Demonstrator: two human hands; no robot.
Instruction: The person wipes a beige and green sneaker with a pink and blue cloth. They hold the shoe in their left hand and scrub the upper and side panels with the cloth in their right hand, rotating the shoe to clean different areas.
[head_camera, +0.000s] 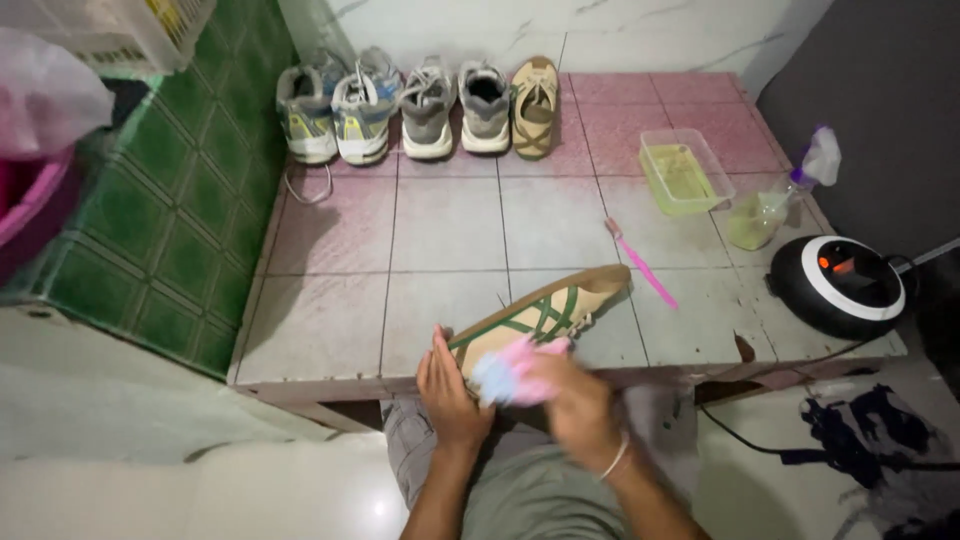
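A tan sneaker with green stripes (545, 310) lies on its side near the front edge of the pink tiled platform (450, 225). My left hand (448, 390) cups the heel end of the sneaker. My right hand (575, 395) is closed on a pink and pale blue cloth (510, 372) and presses it against the shoe's side; the hand is blurred.
A pink toothbrush (640, 265) lies beside the sneaker's toe. Behind it stand a clear tub of yellowish liquid (685, 170) and a spray bottle (775, 200). Several shoes (425, 105) line the back wall. A round black and white device (840, 285) sits at the right edge.
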